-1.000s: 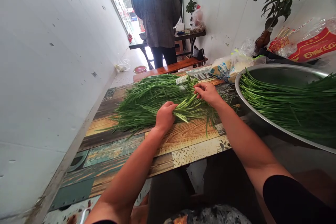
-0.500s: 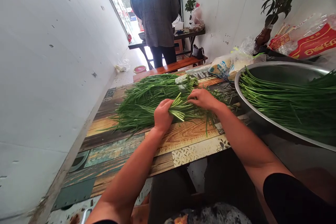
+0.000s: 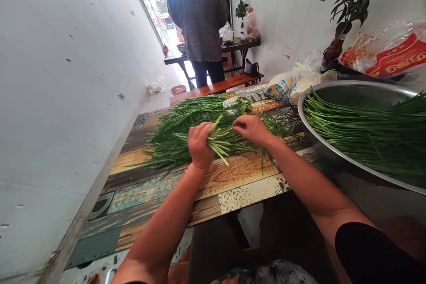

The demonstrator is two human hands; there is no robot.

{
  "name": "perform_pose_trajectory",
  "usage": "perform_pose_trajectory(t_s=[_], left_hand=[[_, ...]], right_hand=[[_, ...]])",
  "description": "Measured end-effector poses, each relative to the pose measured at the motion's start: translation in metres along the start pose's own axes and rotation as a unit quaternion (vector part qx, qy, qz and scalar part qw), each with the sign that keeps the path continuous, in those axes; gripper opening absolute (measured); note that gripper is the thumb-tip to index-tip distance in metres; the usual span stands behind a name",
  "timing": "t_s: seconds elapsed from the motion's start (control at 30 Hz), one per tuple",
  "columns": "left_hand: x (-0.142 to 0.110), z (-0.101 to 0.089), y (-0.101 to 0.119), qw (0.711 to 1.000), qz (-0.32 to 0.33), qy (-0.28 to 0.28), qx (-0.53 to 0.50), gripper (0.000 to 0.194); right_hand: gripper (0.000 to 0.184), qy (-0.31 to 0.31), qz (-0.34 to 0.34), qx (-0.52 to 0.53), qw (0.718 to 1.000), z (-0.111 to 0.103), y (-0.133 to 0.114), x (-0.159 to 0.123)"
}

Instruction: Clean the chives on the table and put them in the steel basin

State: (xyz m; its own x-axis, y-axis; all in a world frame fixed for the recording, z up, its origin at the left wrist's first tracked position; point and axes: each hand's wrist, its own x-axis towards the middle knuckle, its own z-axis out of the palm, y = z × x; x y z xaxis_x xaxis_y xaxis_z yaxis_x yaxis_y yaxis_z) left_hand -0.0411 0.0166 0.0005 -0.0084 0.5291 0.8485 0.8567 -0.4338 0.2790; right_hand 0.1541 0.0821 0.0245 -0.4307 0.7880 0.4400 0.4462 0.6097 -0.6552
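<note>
My left hand [image 3: 201, 144] is wrapped round a bunch of garlic chives [image 3: 218, 141], pale stem ends pointing right. Close to those ends, my right hand [image 3: 252, 129] has thumb and forefinger pinched together; whatever lies between them is too small to make out. Behind both hands spreads a large heap of garlic chives [image 3: 179, 120] on the patterned table [image 3: 233, 171], with a pale band [image 3: 230, 102] round its right part. Thin trimmings [image 3: 278, 122] are scattered to the right of my right hand.
A big metal basin [image 3: 328, 144] of long garlic chives stands at right. Beyond it are plastic bags [image 3: 286, 84], a potted plant [image 3: 346, 13] and a red package [image 3: 399, 55]. A bench [image 3: 216, 86] and a standing person [image 3: 201, 13] are further off; a wall [image 3: 66, 111] runs along the left.
My left hand has moved slightly left with the chives, whose stem ends now fan out and tilt more downward. My right hand has shifted a little left, still pinched.
</note>
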Motion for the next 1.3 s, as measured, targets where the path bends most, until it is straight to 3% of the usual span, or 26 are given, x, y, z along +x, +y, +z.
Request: perform_pose_trajectory(t_s=[0.07,0.1,0.17,0.23,0.3,0.5,0.6,0.67,0.77,0.87,0.93,1.03,1.1,1.17,1.3], left_hand=[[0.001,-0.002,-0.004,0.997,-0.018,0.073,0.010,0.022],[0.001,-0.003,-0.005,0.997,-0.012,0.076,0.014,0.022],[0.000,-0.001,-0.006,0.999,0.026,0.011,0.018,0.022],[-0.001,0.002,-0.005,0.995,0.059,-0.073,0.020,0.022],[-0.003,0.006,-0.003,0.990,0.069,-0.122,0.022,0.024],[-0.005,0.007,0.001,0.984,0.060,-0.162,0.047,0.022],[-0.006,0.006,0.003,0.985,0.065,-0.149,0.055,0.019],[-0.006,0.006,0.003,0.986,0.062,-0.147,0.053,0.019],[-0.008,0.008,0.001,0.987,0.052,-0.143,0.046,0.019],[-0.009,0.009,-0.001,0.988,0.046,-0.144,0.029,0.019],[-0.009,0.009,0.000,0.987,0.038,-0.153,0.015,0.020],[-0.009,0.008,0.000,0.986,0.023,-0.163,0.005,0.023],[-0.010,0.009,0.000,0.987,0.023,-0.159,0.006,0.024],[-0.010,0.009,-0.001,0.988,0.030,-0.152,0.011,0.024],[-0.010,0.010,-0.002,0.987,0.039,-0.157,0.014,0.024]], right_hand=[[0.012,0.043,0.067,0.025,0.997,-0.004,0.001,0.002],[0.012,0.057,0.094,0.042,0.993,-0.006,0.002,0.003],[0.013,0.067,0.121,0.071,0.988,-0.008,0.002,0.004],[0.013,0.059,0.114,0.093,0.987,-0.006,0.000,0.004],[0.015,0.038,0.092,0.110,0.989,-0.002,-0.003,0.003],[0.012,0.057,0.030,0.113,0.992,0.009,-0.007,0.001],[0.018,0.107,0.086,0.123,0.983,0.006,0.001,0.004],[0.020,0.154,0.125,0.091,0.976,-0.002,0.010,0.007],[0.017,0.210,0.128,-0.050,0.968,-0.018,0.026,0.007],[0.026,0.206,0.108,-0.170,0.958,-0.028,0.034,0.006],[0.035,0.173,0.094,-0.183,0.963,-0.028,0.030,0.004],[0.022,0.054,0.101,-0.047,0.992,-0.020,0.014,0.003],[0.024,-0.001,0.126,0.083,0.989,-0.012,0.004,0.002],[0.031,0.014,0.145,0.158,0.977,-0.006,-0.002,0.000],[0.027,0.033,0.138,0.207,0.968,0.000,-0.002,0.000]])
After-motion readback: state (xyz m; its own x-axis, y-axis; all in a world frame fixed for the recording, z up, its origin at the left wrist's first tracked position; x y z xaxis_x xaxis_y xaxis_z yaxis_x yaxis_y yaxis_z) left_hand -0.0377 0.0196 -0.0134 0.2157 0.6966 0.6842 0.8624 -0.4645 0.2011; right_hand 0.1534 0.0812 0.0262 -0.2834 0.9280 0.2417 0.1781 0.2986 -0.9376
